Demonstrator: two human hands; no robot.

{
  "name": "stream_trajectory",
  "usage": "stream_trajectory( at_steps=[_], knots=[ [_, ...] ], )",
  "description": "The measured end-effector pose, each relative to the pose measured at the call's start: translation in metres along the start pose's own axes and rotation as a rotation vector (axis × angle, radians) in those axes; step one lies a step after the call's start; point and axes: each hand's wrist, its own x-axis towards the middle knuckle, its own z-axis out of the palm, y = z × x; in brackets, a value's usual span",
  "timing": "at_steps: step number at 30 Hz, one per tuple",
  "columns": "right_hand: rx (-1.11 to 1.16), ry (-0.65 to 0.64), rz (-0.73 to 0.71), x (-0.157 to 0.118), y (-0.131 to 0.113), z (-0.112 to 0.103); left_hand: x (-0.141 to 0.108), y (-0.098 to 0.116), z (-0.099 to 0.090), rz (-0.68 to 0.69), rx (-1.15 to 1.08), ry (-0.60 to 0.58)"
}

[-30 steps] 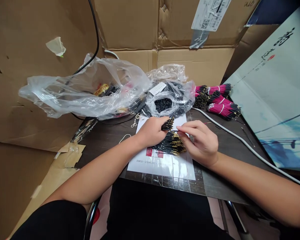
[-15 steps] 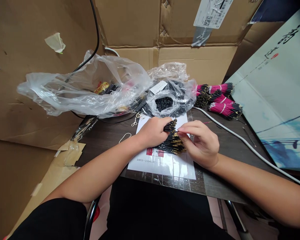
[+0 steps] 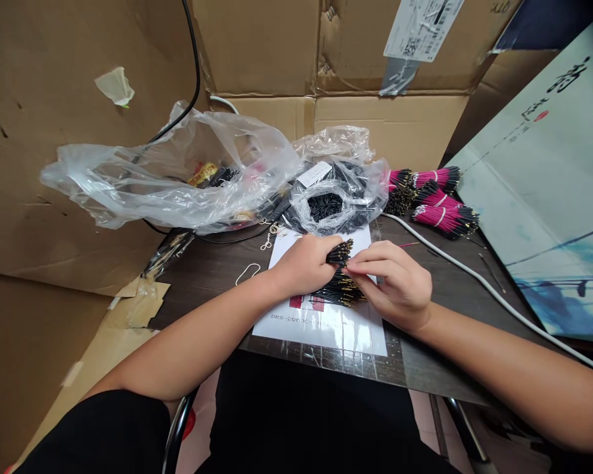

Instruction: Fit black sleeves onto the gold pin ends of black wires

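My left hand [image 3: 304, 263] is closed around a bundle of black wires with brass-coloured tips [image 3: 340, 252], the tips pointing right. The thumb and forefinger of my right hand [image 3: 395, 283] pinch together at the bundle's tip end; whatever they hold is too small to make out. Below both hands, a loose pile of similar black wires [image 3: 343, 291] lies on a white printed sheet [image 3: 321, 334]. My left hand hides part of that pile.
An opened plastic bag of small black pieces [image 3: 325, 207] stands behind my hands. A large clear bag [image 3: 178, 187] sprawls left of it. Tied pink-and-black wire bundles [image 3: 445, 217] lie at the back right. A white cable [image 3: 474, 270] crosses the table's right side; cardboard walls [image 3: 257, 52] enclose the back.
My right fingertips have shifted slightly left, closer to the bundle's tips. My left hand still grips the bundle, which has barely moved.
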Motion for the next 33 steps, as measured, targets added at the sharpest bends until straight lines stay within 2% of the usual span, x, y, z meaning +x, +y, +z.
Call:
stream_trajectory(
  at_steps=[7,11,19,22,25,27,30,31,33],
  knots=[
    [-0.231,0.004,-0.175,-0.001,0.005,-0.004,-0.001,0.005,-0.001,0.047,-0.226,-0.01],
    [-0.256,0.035,-0.178,-0.003,0.007,-0.005,-0.002,0.009,-0.002,0.055,-0.271,-0.002],
    [-0.297,0.009,-0.229,-0.002,0.005,-0.006,-0.004,0.012,-0.001,0.027,-0.344,-0.042],
    [-0.247,0.03,-0.158,0.001,0.008,-0.007,-0.003,0.013,-0.006,-0.002,-0.405,-0.023],
    [-0.191,0.04,0.017,0.011,0.021,-0.008,0.0,0.012,-0.017,-0.084,-0.439,0.073],
    [-0.161,-0.153,0.114,0.02,0.036,-0.006,0.001,0.007,-0.023,-0.122,-0.476,0.155],
    [-0.111,-0.569,0.187,0.031,0.061,0.0,0.003,-0.002,-0.028,-0.14,-0.521,0.272],
    [-0.101,-0.668,0.182,0.034,0.068,0.004,0.004,-0.004,-0.028,-0.147,-0.52,0.3],
    [-0.086,-0.77,0.155,0.039,0.076,0.012,0.005,-0.008,-0.026,-0.164,-0.507,0.338]
  ],
)
